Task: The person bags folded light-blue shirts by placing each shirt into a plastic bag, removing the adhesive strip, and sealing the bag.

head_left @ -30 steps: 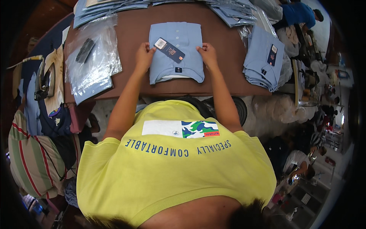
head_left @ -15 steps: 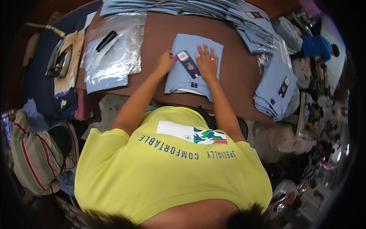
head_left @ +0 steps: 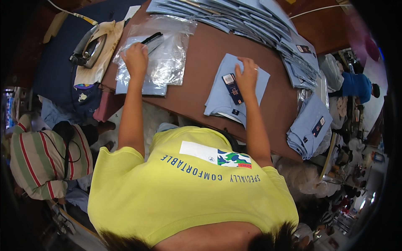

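A folded light-blue garment [head_left: 263,79] with a dark hang tag [head_left: 233,89] lies on the brown table in front of me. My right hand [head_left: 247,77] rests on it beside the tag, fingers apart and slightly bent. Farther left, my left hand [head_left: 136,60] is closed on the edge of a clear plastic bag [head_left: 171,69] in a flat pile; its fingertips are partly hidden. A slim black object [head_left: 151,38] lies on these bags, close to my left fingers. Light-blue cloth [head_left: 146,88] shows under the pile's near end.
Bagged light-blue garments [head_left: 251,25] are stacked along the table's far side. More folded garments [head_left: 309,125] lie at the right edge. An iron [head_left: 90,52] sits on a scorched cloth at the left. A person in striped clothing [head_left: 42,159] is at the left; another in blue [head_left: 356,87] is far right.
My left hand has left the folded garment and moved left onto the plastic bags. My right hand stays on the garment, its fingers more bent. The view has shifted, too.
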The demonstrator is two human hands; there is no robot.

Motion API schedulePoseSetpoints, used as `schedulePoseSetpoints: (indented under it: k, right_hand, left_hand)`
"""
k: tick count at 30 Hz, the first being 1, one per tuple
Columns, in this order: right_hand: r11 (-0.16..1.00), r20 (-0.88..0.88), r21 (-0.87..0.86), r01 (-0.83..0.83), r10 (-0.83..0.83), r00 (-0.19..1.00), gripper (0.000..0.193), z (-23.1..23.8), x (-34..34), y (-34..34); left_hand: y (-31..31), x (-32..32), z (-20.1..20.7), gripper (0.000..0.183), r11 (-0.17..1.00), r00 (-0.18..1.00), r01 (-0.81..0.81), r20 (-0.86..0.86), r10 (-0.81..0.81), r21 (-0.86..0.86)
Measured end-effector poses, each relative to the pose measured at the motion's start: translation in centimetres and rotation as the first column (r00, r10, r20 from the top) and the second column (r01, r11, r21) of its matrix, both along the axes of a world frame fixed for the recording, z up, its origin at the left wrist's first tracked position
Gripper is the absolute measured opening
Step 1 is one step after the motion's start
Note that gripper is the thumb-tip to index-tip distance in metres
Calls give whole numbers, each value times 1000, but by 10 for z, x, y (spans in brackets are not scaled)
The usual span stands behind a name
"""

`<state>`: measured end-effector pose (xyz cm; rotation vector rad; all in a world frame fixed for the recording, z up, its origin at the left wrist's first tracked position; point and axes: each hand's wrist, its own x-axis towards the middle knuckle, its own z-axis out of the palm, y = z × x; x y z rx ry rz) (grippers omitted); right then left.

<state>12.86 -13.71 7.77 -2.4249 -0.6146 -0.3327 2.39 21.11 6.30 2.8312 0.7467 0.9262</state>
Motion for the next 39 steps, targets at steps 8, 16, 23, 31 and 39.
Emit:
schedulePoseSetpoints:
  k: [8,16,23,31,39]
  right_hand:
    - [739,-269,646,-191,454,849,27,14,-37,147]
    - [919,-541,357,165,59,839,90,-55,-17,178]
    - [684,-563,684,255,272,780,80,-34,-20,175]
    - [690,-409,718,93,310,858,69,-5,-22,137]
    - [534,-394,823,194,291,872,65,6,-20,20]
  left_hand:
    - [-79,-29,-11,19,840,893,447,104,-438,-308]
    - [-78,-34,-12,20,606,823,513,148,-548,-608]
    - [-53,-7,-14,27,571,779,614,303,-549,-544]
    - [-14,12,-43,32,814,895,359,-78,-438,-456]
    - [-15,4,-24,21,922,923,313,-154,-351,-228]
